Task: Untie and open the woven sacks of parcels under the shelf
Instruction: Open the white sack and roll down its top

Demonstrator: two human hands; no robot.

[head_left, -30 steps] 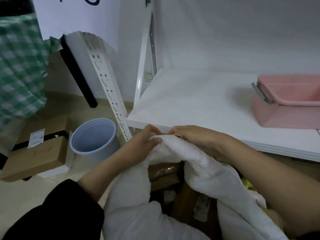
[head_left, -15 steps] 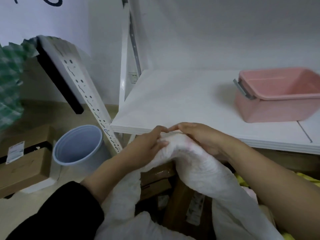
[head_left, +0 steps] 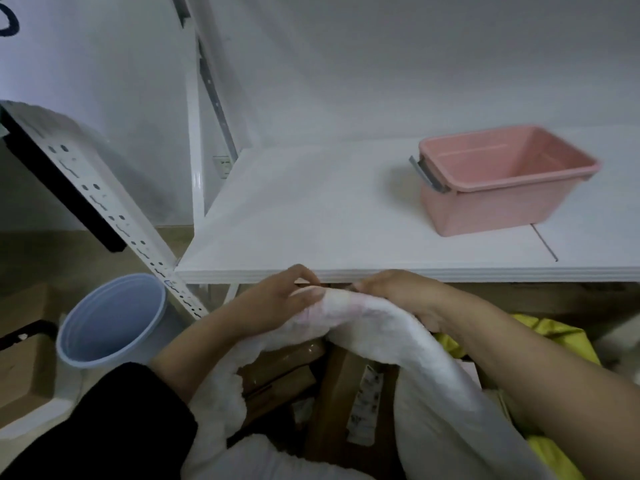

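A white woven sack stands open in front of me, its rim rolled outward. Brown cardboard parcels with labels show inside its mouth. My left hand grips the far rim of the sack, thumb on top, just below the front edge of the white shelf. My right hand grips the same rim right beside it, fingers curled over the cloth. The fingertips of both hands nearly meet.
A pink plastic bin sits on the shelf at the right. A pale blue bucket stands on the floor at left, next to a perforated white upright and cardboard boxes. Yellow bags lie at the right.
My view has swung left and down, so the shelf and pink bin appear further right. Both hands keep hold of the sack's rim, which is rolled a little further outward.
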